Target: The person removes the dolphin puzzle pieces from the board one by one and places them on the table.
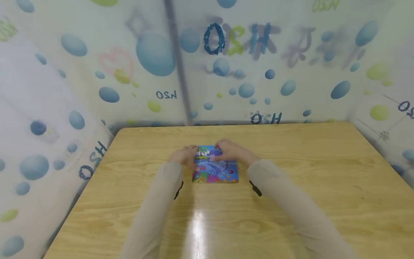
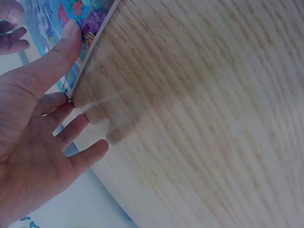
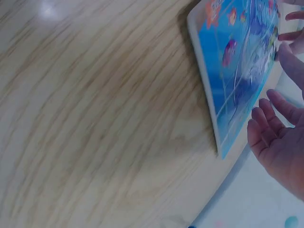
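A square puzzle board (image 1: 223,174) with a bright sea scene, a dolphin and a palm tree lies on the wooden table. My left hand (image 1: 184,157) pinches its left edge. In the left wrist view the thumb (image 2: 66,45) rests on the picture and the index finger is at the board's edge; the other fingers are spread. My right hand (image 1: 231,151) is over the board's upper part, thumb above the picture. In the right wrist view the right hand (image 3: 282,142) has its fingers loosely bent beside the far edge; whether the thumb touches the picture I cannot tell.
The wooden table (image 1: 291,151) extends around the board. Behind it and at both sides hang pale curtains (image 1: 207,82) printed with blue and green dots and letters. Light glares on the tabletop in front of the board.
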`<state>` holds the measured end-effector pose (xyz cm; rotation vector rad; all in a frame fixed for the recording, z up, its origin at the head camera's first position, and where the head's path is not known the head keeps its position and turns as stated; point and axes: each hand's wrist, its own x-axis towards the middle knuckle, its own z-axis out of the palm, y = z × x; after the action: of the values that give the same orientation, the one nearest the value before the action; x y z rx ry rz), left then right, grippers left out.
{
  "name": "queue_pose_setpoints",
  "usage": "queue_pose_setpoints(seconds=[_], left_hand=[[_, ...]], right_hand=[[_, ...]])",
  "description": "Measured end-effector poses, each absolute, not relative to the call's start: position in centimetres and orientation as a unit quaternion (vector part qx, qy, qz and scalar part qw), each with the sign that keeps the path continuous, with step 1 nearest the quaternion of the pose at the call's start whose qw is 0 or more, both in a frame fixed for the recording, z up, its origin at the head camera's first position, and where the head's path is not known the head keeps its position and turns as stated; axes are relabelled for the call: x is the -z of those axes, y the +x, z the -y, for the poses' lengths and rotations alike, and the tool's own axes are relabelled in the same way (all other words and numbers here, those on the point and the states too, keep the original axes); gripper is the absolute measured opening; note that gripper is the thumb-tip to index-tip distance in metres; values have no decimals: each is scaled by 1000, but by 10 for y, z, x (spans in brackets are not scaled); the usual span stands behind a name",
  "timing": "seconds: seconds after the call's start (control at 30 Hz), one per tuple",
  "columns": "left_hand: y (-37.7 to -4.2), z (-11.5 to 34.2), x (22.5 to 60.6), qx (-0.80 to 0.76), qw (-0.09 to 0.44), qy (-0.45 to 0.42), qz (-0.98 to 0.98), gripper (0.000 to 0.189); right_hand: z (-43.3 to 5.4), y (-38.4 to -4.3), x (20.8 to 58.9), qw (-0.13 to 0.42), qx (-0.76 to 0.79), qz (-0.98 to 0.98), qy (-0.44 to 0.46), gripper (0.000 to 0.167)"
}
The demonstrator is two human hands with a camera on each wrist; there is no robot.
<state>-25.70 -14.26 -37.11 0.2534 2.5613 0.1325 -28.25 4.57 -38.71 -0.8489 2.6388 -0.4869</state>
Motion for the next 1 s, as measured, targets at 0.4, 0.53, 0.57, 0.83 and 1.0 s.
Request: queue_pose_setpoints(seconds=[0.4,0.53,0.57,0.83,1.0], left_hand=[[-256,141,370,-57,288,77,-953,90],[-257,141,368,-57,289,74,-953,90],[-257,141,369,-58,288,73,-953,90],[-257,139,375,-72,280,73,-954,91],[-256,141,371,-72,267,66,-959,91]], right_hand=[[-8,-289,397,190,200,-933,-230,62],[-2,-290,399,198,218,-934,-202,58],[-2,-290,399,202,219,-934,-196,58],[-2,-290,398,215,221,-935,-176,58],[0,-289,401,182,250,-930,-198,54]])
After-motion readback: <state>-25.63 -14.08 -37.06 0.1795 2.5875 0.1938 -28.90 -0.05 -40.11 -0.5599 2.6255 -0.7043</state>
